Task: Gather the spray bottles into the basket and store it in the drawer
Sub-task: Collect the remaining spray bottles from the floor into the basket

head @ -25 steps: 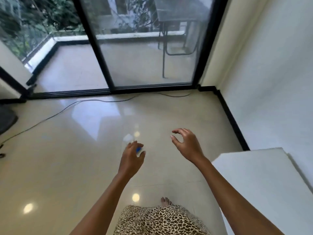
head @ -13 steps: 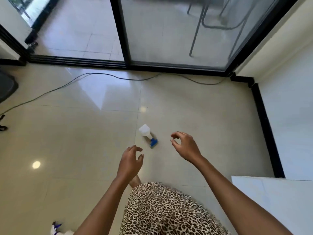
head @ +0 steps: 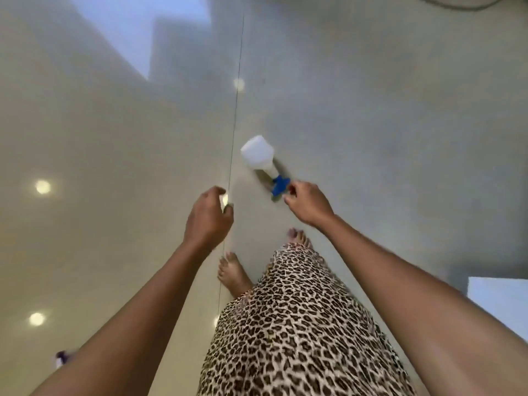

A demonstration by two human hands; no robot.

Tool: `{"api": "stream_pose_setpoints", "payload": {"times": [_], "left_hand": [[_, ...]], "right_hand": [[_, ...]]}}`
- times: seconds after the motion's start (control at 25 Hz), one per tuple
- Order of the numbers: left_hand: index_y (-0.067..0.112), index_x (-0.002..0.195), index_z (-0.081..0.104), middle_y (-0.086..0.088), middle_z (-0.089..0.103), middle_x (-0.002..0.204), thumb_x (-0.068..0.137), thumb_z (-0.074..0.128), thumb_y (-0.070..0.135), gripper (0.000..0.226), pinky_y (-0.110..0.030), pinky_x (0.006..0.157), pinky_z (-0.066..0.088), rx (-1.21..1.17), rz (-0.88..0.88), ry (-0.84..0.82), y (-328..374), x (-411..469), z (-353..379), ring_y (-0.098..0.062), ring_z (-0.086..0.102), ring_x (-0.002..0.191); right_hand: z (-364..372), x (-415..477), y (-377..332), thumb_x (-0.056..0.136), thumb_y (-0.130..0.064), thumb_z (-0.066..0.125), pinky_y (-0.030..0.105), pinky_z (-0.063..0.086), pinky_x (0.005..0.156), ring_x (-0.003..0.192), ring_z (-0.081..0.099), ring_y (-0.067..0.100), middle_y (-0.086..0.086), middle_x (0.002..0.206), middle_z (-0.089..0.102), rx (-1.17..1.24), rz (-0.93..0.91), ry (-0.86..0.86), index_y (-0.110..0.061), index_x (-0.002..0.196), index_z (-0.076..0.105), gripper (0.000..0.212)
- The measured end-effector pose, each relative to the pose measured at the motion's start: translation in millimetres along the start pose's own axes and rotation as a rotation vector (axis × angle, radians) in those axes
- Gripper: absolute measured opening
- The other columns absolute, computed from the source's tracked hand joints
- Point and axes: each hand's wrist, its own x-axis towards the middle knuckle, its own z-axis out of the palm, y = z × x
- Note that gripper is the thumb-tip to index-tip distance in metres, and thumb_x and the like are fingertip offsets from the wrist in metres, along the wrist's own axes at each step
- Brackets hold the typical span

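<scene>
Since the earlier frame, view has tipped further down: sliding glass door and black frame gone from the top, only glossy floor (head: 371,110) fills the upper part now. Right hand (head: 307,205) has advanced to the spray bottle (head: 258,154) and its fingertips are at the blue trigger head (head: 280,185); half a second ago the hand was well apart from it. Fingers curled, thumb and forefinger closing round the blue head; whether they actually grip it, cannot tell, motion blur. Left hand (head: 207,218) has also moved forward, now left of centre, loosely cupped with fingers bent, nothing in it, near the bottle but not touching.

Bottle: white translucent body pointing to the upper left, blue head to the lower right, just above centre of frame, right of the dark tile joint. Appears to lie on the floor; contents not discernible.

Second bottle (head: 61,358), purple top, at lower left edge, mostly hidden behind the left forearm, blurred.

Bare feet (head: 233,277) and a leopard-print garment (head: 297,332) at lower centre. Pale white surface (head: 498,304) at right edge. Cable (head: 457,5) at top right corner. Round lamp reflections on the floor at left.
</scene>
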Motion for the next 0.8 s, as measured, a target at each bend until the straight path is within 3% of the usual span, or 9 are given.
{"api": "stream_pose_setpoints", "payload": {"times": [0.28, 0.48, 0.6, 0.8], "left_hand": [[0.011, 0.125, 0.047, -0.019, 0.052, 0.129, 0.090, 0.051, 0.021, 0.037, -0.038, 0.096, 0.038, 0.048, -0.038, -0.107, -81.4, 118.3, 140.7, -0.034, 0.047, 0.117], [0.012, 0.124, 0.048, -0.017, 0.054, 0.128, 0.089, 0.051, 0.022, 0.036, -0.036, 0.096, 0.038, 0.003, -0.049, -0.078, -100.0, 149.9, 174.3, -0.032, 0.048, 0.116], [0.013, 0.123, 0.049, -0.016, 0.054, 0.126, 0.089, 0.051, 0.022, 0.035, -0.035, 0.095, 0.038, -0.022, -0.058, -0.052, -94.5, 149.2, 167.9, -0.031, 0.049, 0.114], [0.013, 0.124, 0.048, -0.016, 0.055, 0.124, 0.089, 0.052, 0.020, 0.036, -0.033, 0.089, 0.039, -0.019, -0.013, -0.018, -59.0, 117.3, 122.5, -0.031, 0.052, 0.110]], "right_hand": [[115.2, 155.9, 62.7, 0.087, -0.030, 0.058, 0.042, 0.040, 0.094, 0.119, 0.045, 0.034, 0.018, 0.126, 0.051, -0.136, 0.066, 0.060, -0.003, 0.115, 0.051, 0.039], [140.9, 199.9, 70.7, 0.090, -0.027, 0.053, 0.040, 0.036, 0.099, 0.122, 0.042, 0.032, 0.017, 0.128, 0.050, -0.267, 0.061, 0.140, -0.002, 0.117, 0.051, 0.036], [134.5, 195.6, 65.4, 0.088, -0.030, 0.055, 0.040, 0.039, 0.094, 0.117, 0.049, 0.031, 0.017, 0.124, 0.055, -0.179, 0.082, 0.163, -0.003, 0.113, 0.052, 0.036], [94.3, 150.9, 38.8, 0.080, -0.035, 0.060, 0.033, 0.043, 0.069, 0.093, 0.061, 0.033, 0.017, 0.102, 0.065, 0.179, 0.205, 0.161, -0.003, 0.095, 0.059, 0.035]]}}
